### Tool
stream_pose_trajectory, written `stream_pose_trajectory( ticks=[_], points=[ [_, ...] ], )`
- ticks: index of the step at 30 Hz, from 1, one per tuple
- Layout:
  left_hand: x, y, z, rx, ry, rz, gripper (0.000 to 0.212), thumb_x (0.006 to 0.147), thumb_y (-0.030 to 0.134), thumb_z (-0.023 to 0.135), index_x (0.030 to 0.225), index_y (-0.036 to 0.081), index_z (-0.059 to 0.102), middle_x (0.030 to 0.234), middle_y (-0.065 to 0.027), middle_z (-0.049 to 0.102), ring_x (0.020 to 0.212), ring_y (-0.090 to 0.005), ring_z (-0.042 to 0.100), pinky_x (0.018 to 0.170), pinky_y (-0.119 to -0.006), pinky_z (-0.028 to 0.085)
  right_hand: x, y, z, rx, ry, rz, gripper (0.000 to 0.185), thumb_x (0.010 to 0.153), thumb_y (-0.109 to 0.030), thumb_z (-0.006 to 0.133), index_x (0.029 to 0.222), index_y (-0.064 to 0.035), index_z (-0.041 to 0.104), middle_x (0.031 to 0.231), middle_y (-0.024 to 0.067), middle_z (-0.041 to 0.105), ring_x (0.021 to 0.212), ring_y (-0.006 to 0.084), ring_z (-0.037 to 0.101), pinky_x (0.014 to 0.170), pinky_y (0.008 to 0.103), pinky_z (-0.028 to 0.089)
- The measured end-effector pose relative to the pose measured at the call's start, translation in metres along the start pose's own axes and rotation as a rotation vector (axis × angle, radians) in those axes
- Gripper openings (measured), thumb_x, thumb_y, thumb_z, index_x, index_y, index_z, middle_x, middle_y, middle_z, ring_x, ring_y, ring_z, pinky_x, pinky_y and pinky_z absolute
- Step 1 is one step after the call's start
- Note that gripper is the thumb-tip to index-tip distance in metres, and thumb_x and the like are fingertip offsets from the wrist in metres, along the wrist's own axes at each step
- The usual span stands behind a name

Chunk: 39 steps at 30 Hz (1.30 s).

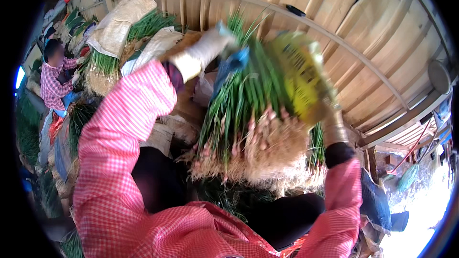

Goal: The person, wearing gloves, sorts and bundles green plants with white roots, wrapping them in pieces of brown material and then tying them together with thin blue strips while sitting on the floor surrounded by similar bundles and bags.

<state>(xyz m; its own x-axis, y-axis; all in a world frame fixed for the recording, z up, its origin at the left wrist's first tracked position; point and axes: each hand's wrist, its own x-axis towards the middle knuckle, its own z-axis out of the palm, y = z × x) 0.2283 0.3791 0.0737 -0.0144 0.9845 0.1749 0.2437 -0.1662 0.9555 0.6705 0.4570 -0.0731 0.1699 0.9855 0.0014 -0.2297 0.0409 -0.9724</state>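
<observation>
A thick heap of green onions (pixel 251 93) with pinkish bulbs and pale stringy roots lies before me, roots towards my body. My left hand (pixel 211 43), in a light glove and blurred, is over the far left of the heap by a blue plastic piece (pixel 235 61); its fingers are not clear. At the right, my gloved right hand (pixel 324 114) is on the lower edge of a yellow plastic bag (pixel 297 71) with dark printing. The bag stands along the right side of the leaves. How the right fingers grip it is blurred.
Sacks (pixel 122 25) cover more green onions (pixel 104 62) at the upper left. A person in a checked shirt (pixel 53 82) sits at far left among bundles. A ribbed panel wall (pixel 322 7) with a curved rail rises beyond the heap. A blue container (pixel 400 220) stands lower right.
</observation>
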Motion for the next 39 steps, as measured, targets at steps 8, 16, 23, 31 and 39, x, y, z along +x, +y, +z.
stream_pose_trajectory(
  ticks=[8,16,23,31,39],
  points=[
    [-0.08,-0.175,-0.108,-0.173,0.163,-0.243,0.022,0.076,0.028,0.063,0.081,0.007,0.068,0.079,-0.0052,0.066,0.077,-0.019,0.062,0.072,-0.034,0.049,-0.041,0.076,-0.014,-0.046,-0.038,-0.037,0.024,0.088,-0.018,0.062,0.109,-0.0061,0.062,0.093,-0.0018,0.064,0.079,0.0116,0.059,0.069,0.029,0.047],
    [-0.081,-0.166,-0.111,-0.029,0.176,-0.45,0.036,0.068,0.027,0.072,0.093,0.003,0.065,0.084,-0.0155,0.064,0.075,-0.0287,0.064,0.063,-0.044,0.05,-0.183,-0.037,0.08,-1.014,0.025,-0.501,0.031,0.095,-0.026,0.047,0.099,0.0003,0.062,0.088,0.0143,0.067,0.078,0.0222,0.062,0.069,0.0353,0.048],
    [-0.058,-0.143,-0.083,-0.03,0.219,-0.342,0.036,0.08,0.037,0.063,0.096,0.005,0.066,0.089,-0.0127,0.065,0.081,-0.0274,0.061,0.072,-0.042,0.047,-0.373,0.108,0.145,-1.514,-1.602,-0.304,0.052,0.094,-0.037,0.05,0.141,-0.0158,0.041,0.095,0.0129,0.065,0.092,0.028,0.063,0.082,0.0416,0.049],
    [0.059,-0.108,-0.109,-0.253,0.03,-0.257,0.022,0.086,0.025,0.059,0.099,0.008,0.067,0.107,-0.011,0.066,0.085,-0.0223,0.065,0.075,-0.035,0.055,-0.238,0.174,0.094,-1.983,-1.385,-0.839,0.05,0.092,-0.03,0.049,0.139,-0.0137,0.041,0.082,0.01,0.063,0.077,0.0269,0.062,0.069,0.0415,0.05],
    [-0.033,-0.19,-0.164,-0.452,0.018,0.054,0.034,0.088,0.028,0.06,0.11,0.003,0.065,0.101,-0.0056,0.066,0.098,-0.0157,0.06,0.086,-0.03,0.045,-0.184,0.2,0.043,-1.977,-1.204,-0.631,0.051,0.09,-0.018,0.046,0.14,-0.0094,0.039,0.066,0.0072,0.06,0.059,0.0236,0.061,0.05,0.0391,0.048]
  ],
)
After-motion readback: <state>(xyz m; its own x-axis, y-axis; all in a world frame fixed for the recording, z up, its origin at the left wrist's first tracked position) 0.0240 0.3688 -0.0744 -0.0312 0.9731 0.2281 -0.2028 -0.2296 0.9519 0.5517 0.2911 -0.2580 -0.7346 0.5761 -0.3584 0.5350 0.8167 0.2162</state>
